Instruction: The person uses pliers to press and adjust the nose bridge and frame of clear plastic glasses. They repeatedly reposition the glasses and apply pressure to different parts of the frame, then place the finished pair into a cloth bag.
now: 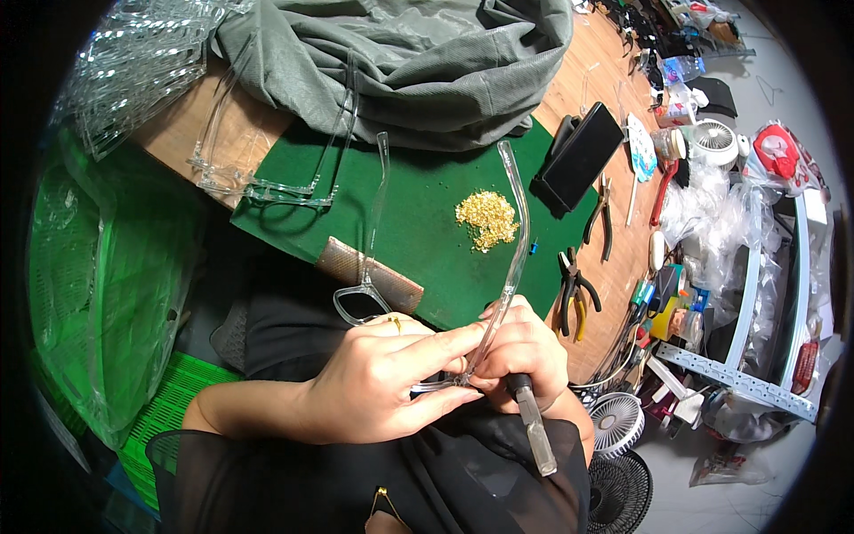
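My left hand (391,369) is closed around a clear plastic eyeglass frame (363,298); one rim and a temple stick out past its fingers. The frame's other temple (514,231) rises between my two hands. My right hand (525,356) is closed, its fingertips meeting the left ones at the frame's hinge corner. Out of the bottom of the right fist comes a screwdriver-like hand tool (536,436) with a dark collar and greyish handle; its working end is hidden. A pile of small gold-coloured metal parts (487,221) lies just beyond my hands.
A green mat (427,178) covers part of the wooden table, with a tan padded block (391,283) at its edge. Two pliers (576,298) and a black phone (583,156) lie right. Clear frames (294,191) and grey cloth (391,62) sit beyond; a green crate (107,285) stands left.
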A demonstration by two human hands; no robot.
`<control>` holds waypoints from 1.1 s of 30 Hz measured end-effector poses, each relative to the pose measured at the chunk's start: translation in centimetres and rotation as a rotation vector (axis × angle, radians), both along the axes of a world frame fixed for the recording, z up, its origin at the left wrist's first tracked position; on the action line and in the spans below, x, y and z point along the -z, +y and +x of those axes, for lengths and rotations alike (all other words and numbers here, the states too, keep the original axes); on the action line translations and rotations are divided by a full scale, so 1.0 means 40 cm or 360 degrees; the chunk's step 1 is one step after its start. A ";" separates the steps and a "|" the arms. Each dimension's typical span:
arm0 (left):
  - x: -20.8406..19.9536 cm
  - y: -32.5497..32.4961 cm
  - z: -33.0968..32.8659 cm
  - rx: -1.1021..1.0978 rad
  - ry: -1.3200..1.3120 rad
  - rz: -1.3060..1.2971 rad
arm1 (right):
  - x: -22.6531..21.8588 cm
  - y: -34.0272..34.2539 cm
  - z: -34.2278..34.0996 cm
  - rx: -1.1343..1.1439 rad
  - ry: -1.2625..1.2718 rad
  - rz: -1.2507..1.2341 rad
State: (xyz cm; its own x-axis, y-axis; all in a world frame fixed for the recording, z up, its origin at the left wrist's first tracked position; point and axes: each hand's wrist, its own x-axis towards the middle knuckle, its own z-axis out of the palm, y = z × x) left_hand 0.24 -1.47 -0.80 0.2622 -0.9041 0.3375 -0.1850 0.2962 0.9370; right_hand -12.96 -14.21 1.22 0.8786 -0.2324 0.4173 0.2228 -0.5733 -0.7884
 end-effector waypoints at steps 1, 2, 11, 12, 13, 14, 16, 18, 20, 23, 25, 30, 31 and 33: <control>0.002 0.001 -0.002 0.0008 0.0014 0.0004 | 0.006 0.001 -0.005 0.0008 -0.0017 -0.0017; 0.003 0.002 -0.003 0.0016 0.0028 0.0007 | 0.010 0.002 -0.008 0.0016 -0.0034 -0.0034; 0.005 -0.001 -0.005 -0.0011 0.0100 -0.0011 | 0.044 0.019 -0.006 0.0108 -0.0220 0.0197; 0.005 0.000 -0.005 -0.0012 0.0098 -0.0006 | 0.044 0.019 -0.006 0.0109 -0.0210 0.0211; 0.005 0.000 -0.006 -0.0013 0.0098 -0.0003 | 0.042 0.020 -0.005 0.0110 -0.0198 0.0224; 0.004 0.001 -0.006 -0.0015 0.0098 0.0001 | 0.039 0.020 -0.004 0.0112 -0.0186 0.0236; 0.002 0.001 -0.004 -0.0028 0.0065 0.0002 | 0.029 0.016 0.000 0.0078 -0.0124 0.0201; 0.000 0.002 0.000 -0.0027 0.0007 0.0002 | 0.016 0.009 0.001 0.0043 -0.0051 0.0157; -0.001 0.003 0.003 -0.0013 -0.0078 0.0004 | 0.005 0.004 -0.002 0.0008 0.0029 0.0109; 0.008 0.008 -0.003 -0.0052 -0.0133 -0.0027 | 0.015 0.009 -0.003 0.0024 -0.0010 -0.0003; 0.005 0.011 -0.007 -0.0033 -0.0029 0.0019 | 0.025 0.015 -0.001 0.0049 -0.0090 -0.0002; 0.003 0.009 -0.008 -0.0002 0.0110 0.0024 | 0.035 0.023 -0.003 0.0106 -0.0168 0.0100; 0.004 0.010 -0.009 -0.0002 0.0126 0.0021 | 0.037 0.028 -0.003 0.0117 -0.0174 0.0180; 0.000 0.010 -0.008 -0.0002 0.0131 0.0028 | 0.039 0.030 -0.004 0.0114 -0.0175 0.0312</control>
State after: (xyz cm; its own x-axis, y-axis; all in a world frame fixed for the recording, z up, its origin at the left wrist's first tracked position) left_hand -0.07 -1.05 -0.81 0.2896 -0.9093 0.2989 -0.1074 0.2794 0.9542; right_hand -13.13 -13.02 -0.32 0.8088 -0.3784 0.4503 0.2778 -0.4291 -0.8595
